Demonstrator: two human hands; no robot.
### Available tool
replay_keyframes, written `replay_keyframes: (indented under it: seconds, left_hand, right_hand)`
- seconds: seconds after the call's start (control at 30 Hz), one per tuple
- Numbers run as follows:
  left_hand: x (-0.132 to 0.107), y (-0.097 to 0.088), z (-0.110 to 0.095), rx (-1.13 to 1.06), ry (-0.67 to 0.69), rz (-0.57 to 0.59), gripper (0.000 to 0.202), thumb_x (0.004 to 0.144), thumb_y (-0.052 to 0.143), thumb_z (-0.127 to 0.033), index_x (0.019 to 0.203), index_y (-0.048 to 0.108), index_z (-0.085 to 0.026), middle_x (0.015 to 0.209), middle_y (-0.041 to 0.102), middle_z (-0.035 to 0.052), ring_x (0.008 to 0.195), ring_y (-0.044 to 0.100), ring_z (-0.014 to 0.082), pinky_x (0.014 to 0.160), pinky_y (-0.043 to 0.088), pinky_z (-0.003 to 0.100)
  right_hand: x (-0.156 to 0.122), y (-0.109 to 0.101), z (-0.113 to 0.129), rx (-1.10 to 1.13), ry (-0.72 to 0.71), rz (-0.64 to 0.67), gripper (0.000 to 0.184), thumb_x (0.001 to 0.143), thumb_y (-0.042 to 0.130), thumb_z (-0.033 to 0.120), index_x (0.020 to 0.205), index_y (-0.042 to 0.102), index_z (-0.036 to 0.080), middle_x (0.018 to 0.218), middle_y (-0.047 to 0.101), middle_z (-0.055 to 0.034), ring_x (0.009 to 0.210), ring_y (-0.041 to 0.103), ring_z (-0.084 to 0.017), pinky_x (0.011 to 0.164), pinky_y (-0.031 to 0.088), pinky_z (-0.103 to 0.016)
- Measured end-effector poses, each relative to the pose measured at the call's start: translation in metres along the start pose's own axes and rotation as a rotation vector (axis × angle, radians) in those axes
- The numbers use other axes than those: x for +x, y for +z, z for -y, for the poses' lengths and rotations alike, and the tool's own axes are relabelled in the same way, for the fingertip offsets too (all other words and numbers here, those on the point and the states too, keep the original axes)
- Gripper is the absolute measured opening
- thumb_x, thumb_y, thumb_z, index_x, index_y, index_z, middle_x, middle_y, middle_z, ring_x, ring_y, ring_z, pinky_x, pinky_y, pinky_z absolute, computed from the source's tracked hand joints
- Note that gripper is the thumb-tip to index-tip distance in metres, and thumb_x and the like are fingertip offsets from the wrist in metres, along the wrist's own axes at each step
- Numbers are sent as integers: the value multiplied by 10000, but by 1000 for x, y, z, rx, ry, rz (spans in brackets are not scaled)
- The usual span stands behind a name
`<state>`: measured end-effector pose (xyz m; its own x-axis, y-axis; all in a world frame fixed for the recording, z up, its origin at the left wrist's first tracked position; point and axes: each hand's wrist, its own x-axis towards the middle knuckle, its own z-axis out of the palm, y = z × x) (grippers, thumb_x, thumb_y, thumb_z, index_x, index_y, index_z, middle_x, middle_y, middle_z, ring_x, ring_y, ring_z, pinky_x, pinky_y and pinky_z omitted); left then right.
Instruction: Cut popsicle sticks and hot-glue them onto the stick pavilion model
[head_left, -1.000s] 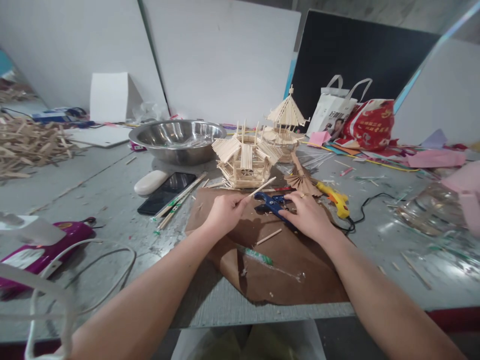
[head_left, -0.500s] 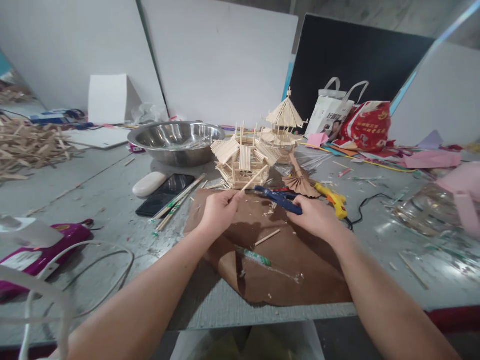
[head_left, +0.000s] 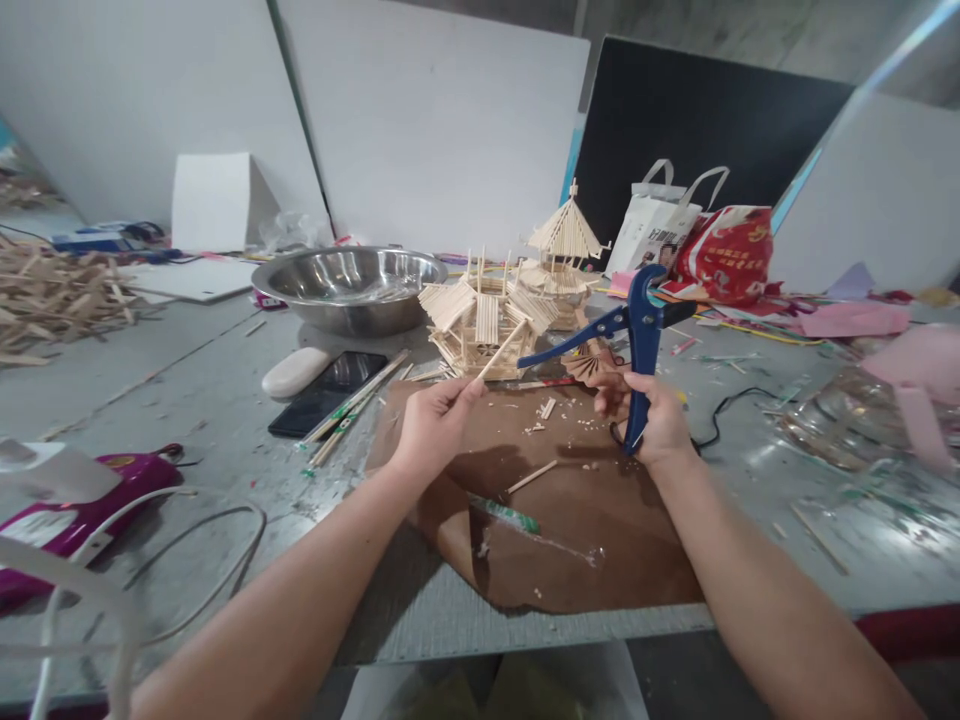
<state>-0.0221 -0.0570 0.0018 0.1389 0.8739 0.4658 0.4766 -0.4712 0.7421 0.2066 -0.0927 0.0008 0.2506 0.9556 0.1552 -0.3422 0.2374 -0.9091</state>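
Observation:
My left hand [head_left: 433,425] pinches a thin wooden stick [head_left: 501,350] that points up and right toward the stick pavilion model [head_left: 484,322]. My right hand [head_left: 652,415] is closed round one handle of a blue cutter [head_left: 637,340], held upright above a brown paper sheet [head_left: 570,510]. The cutter's handles are spread wide apart. A short loose stick [head_left: 534,476] and small wood chips lie on the paper between my hands. A second model with a pointed roof [head_left: 564,240] stands behind the first.
A steel bowl [head_left: 349,285], a black phone [head_left: 327,390] and a white oval object [head_left: 294,371] lie to the left. Stick heap [head_left: 52,290] far left, magenta tool with white cord [head_left: 90,500] near left. Bags [head_left: 697,250] and coloured paper at the right.
My right hand has lifted the blue cutter off the paper and stood it upright with handles spread. The left hand with its stick has barely moved.

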Motion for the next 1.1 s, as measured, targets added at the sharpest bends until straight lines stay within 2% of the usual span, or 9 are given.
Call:
replay_keyframes:
  seconds: [0.1,0.17,0.27,0.43,0.67,0.73,0.9,0.97,1.1]
  left_hand:
    - [-3,2,-3,-31,35,29,316,753,462,-387,730,651,-134,550,528,-24,553,463,89,523,345,179]
    - [-5,2,-5,-52,50,56,309,759,457,-366,737,651,-128,565,542,-19,550,466,86,521,352,177]
    - [-6,1,-8,-59,88,41,293,768,451,-340,747,651,-127,565,551,-16,537,463,82,507,353,174]
    - [-7,-3,-10,-48,143,-7,291,777,448,-342,779,653,-136,604,593,-5,566,503,92,516,370,174]
    - [-18,8,-19,-23,301,218,242,785,459,-290,721,638,-139,598,612,10,541,528,90,509,389,174]
    - [-19,7,-21,3,340,178,214,785,463,-261,727,629,-140,605,610,15,543,526,88,521,394,176]
    - [-13,-3,-20,53,344,-86,183,785,460,-227,735,613,-140,732,640,46,686,570,114,626,424,192]
    - [-12,-4,-19,49,343,-83,181,785,458,-230,763,616,-144,812,652,53,750,581,125,669,429,197]
    - [-13,-2,-19,81,300,30,201,785,458,-246,795,630,-143,694,653,24,622,572,104,574,412,179]
  right_hand:
    - [-4,6,-3,152,74,108,291,615,484,249,875,602,190,915,662,-30,626,604,-150,536,473,-272]
    - [-6,10,-7,197,104,171,306,626,466,228,900,601,200,982,647,-25,737,615,-180,621,488,-315]
    - [-7,12,-11,233,137,218,298,637,443,221,886,606,207,960,656,-19,828,608,-205,727,474,-370]
    - [-6,10,-12,242,162,226,315,646,425,229,904,602,197,958,659,-22,883,598,-213,796,449,-402]
    - [-10,19,-18,329,179,264,310,642,449,215,920,585,226,940,663,-12,924,585,-213,810,444,-403]
    - [-12,20,-18,338,194,286,333,638,456,211,947,578,220,950,661,-22,923,585,-215,811,444,-399]
    - [-10,17,-16,335,191,260,325,627,453,218,918,595,184,934,666,-46,907,593,-220,815,443,-394]
    - [-9,15,-15,329,197,250,320,620,452,214,904,597,180,925,668,-47,896,597,-222,809,447,-401]
    - [-7,14,-17,321,190,242,297,620,451,213,881,592,200,899,673,-29,901,594,-219,809,443,-408]
